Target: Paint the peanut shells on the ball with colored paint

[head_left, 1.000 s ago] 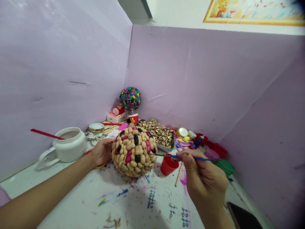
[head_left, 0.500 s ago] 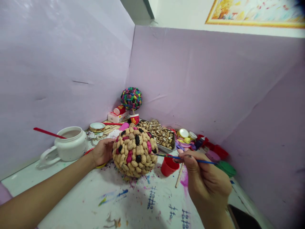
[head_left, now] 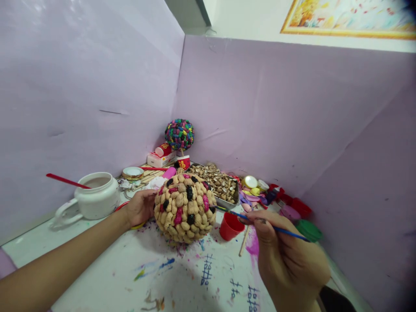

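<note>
A ball covered in peanut shells [head_left: 182,212], some painted pink and some black, is just above or on the table in front of me. My left hand [head_left: 142,209] grips its left side, the fingertips hidden behind it. In my right hand [head_left: 286,247] is a thin blue paintbrush [head_left: 238,214], pinched between thumb and fingers. The brush tip meets the ball's right side, close to a black shell. Below the brush stands a red plastic cup [head_left: 231,226]; its contents cannot be seen.
To the left stands a white mug [head_left: 97,201] with a red stick in it. Behind the ball lies a metal tray [head_left: 230,203] of peanut shells. A multicoloured ball [head_left: 180,134] stands in the corner. Paint pots [head_left: 250,181] and a green lid [head_left: 309,230] line the right side.
The ball has turned or shifted slightly to the right. My right hand has moved a little right and down, tilting the brush more steeply, with its tip slightly higher on the ball.
</note>
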Motion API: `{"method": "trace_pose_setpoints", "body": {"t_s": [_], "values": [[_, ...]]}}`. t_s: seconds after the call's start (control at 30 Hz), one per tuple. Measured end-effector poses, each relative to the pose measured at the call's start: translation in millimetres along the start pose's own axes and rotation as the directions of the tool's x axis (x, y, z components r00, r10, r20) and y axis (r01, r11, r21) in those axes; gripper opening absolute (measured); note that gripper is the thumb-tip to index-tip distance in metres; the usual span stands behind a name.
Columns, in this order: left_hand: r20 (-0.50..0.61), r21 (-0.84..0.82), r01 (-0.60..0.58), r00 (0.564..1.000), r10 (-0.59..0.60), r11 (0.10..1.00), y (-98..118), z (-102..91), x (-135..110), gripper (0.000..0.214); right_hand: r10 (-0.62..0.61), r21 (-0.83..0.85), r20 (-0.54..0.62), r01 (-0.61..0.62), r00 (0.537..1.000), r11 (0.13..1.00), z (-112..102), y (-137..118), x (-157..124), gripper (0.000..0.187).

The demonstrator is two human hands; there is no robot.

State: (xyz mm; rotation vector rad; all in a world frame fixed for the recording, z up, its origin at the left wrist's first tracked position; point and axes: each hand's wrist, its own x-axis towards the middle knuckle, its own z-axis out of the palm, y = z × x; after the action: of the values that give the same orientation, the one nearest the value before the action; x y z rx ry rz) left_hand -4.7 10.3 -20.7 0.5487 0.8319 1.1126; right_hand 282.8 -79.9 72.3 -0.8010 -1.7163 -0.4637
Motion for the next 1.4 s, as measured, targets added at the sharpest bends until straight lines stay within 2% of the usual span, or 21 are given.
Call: {"method": "trace_pose_setpoints", "body": {"t_s": [0.5, 0.87, 1.03, 1.23, 1.4], "values": [[0.007, 0.016, -0.024, 1.000, 0.024, 1.000, -1.5, -1.1, 0.3, 0.033, -0.057, -0.068, 0.062, 0.061, 0.996, 0.996, 0.9, -8.1, 3.9, 0.018], [0.016, 0.036, -0.020, 1.000, 0.019, 0.999, -1.5, 0.3, -1.4, 0.046, -0.077, -0.059, 0.061, 0.080, 0.995, 0.995, 1.5, -6.0, 3.4, 0.019], [0.017, 0.037, -0.024, 1.000, 0.023, 0.999, -1.1, -0.3, -1.0, 0.046, -0.089, -0.027, 0.112, 0.093, 0.990, 0.995, 2.2, -7.2, 4.7, 0.017], [0.005, 0.034, -0.026, 1.000, 0.026, 0.999, -1.5, -2.1, 0.9, 0.043, -0.081, -0.031, 0.091, 0.084, 0.993, 0.996, 0.5, -9.1, 5.6, 0.018], [0.008, 0.036, -0.015, 1.000, 0.014, 0.999, -1.3, -0.1, -1.1, 0.041, -0.082, -0.056, 0.126, 0.089, 0.989, 0.994, -0.7, -7.3, 3.2, 0.016]]}}
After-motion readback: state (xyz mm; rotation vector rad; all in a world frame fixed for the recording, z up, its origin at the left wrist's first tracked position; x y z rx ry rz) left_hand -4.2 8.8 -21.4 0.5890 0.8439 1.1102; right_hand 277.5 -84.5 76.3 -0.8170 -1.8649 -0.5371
